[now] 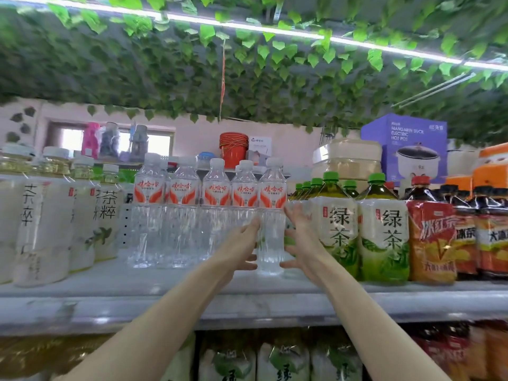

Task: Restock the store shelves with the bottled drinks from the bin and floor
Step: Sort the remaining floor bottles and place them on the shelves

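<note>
A clear water bottle (270, 215) with a red and white label and a white cap stands upright on the white shelf (165, 301), at the right end of a row of several identical water bottles (181, 213). My left hand (239, 248) lies against its left side with the fingers stretched out. My right hand (301, 237) is at its right side, fingers spread and fairly straight, the tips touching the bottle's lower half. Neither hand curls round it.
Pale tea bottles (46, 215) fill the shelf to the left. Green tea bottles (382, 232) and red iced tea bottles (431, 237) stand close on the right. More drinks sit on the shelf below (280, 358). Boxes, including a purple hot pot box (404, 144), are behind.
</note>
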The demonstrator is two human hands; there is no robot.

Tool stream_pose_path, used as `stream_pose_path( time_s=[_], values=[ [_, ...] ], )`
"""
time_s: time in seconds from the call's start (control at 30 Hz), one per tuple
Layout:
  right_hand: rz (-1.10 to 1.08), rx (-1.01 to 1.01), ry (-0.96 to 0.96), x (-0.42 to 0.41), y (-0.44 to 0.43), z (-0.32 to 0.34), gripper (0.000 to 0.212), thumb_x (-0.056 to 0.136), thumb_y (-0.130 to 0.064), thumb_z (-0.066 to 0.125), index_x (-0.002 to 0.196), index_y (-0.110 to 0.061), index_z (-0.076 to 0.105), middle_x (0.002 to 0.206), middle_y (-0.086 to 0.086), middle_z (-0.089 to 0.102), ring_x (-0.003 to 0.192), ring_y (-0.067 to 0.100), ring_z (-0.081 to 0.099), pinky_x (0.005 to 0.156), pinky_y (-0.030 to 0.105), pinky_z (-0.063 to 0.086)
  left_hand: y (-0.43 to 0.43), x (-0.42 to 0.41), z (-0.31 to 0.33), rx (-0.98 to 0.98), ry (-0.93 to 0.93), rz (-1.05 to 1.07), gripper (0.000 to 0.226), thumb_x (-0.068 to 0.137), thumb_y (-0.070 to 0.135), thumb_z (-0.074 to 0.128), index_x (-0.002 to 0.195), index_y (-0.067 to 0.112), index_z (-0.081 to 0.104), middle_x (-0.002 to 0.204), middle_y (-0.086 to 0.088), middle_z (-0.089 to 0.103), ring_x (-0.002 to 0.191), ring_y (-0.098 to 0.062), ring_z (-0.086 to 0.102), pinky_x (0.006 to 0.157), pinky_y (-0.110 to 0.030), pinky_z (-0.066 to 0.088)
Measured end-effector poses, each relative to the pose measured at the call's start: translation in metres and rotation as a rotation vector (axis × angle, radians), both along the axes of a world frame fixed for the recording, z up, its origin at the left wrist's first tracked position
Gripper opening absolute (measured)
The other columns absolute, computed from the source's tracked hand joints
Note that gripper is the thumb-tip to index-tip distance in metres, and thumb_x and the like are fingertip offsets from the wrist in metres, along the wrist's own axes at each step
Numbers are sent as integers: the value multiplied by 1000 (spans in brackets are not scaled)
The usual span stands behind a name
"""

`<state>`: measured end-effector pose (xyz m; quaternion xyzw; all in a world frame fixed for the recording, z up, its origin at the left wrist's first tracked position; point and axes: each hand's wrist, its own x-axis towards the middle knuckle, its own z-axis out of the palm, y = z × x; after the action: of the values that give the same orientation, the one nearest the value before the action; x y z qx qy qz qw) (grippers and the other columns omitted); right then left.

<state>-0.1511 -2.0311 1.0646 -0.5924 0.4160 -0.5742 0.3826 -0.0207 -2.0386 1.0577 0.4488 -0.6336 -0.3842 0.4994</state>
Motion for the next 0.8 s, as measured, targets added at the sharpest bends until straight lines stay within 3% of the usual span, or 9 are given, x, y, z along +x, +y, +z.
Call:
stream_pose_path(
  time_s=[0.2,0.3,0.43,0.6,0.8],
  values=[
    [-14,-4,-15,2,-17,0,68,90,-72,15,148,-37,26,157,8,26,141,38,27,107,62,27,-12,-11,3,54,-35,7,66,95,62,22,147,22,32,142,-15,43,110,-28,54,88,-35,49],
    [-31,5,-15,4,-26,1,71,88,-73,12,148,-37,27,157,7,26,141,38,26,108,64,26,-16,-14,4,68,-78,25,73,92,66,18,148,22,30,139,-17,46,102,-27,56,81,-32,49],
    [-14,-4,-16,2,-34,2,70,90,-71,9,148,-36,27,157,5,28,142,36,26,112,62,23,-25,-15,6,94,-87,19,79,88,70,17,147,20,30,131,-22,50,107,-30,58,86,-35,52],
    [-17,25,-26,1,-42,1,71,89,-72,10,150,-37,20,160,5,19,144,38,20,108,63,23,-35,-16,5,113,-42,-5,78,87,72,17,145,23,34,100,-13,53,94,-26,59,84,-37,53],
    [-27,37,-28,1,-50,0,76,86,-76,13,151,-38,17,160,5,16,144,38,19,109,62,24,-45,-16,4,115,1,-37,75,87,73,18,142,26,39,82,-7,43,86,-26,48,72,-31,48]
  ],
)
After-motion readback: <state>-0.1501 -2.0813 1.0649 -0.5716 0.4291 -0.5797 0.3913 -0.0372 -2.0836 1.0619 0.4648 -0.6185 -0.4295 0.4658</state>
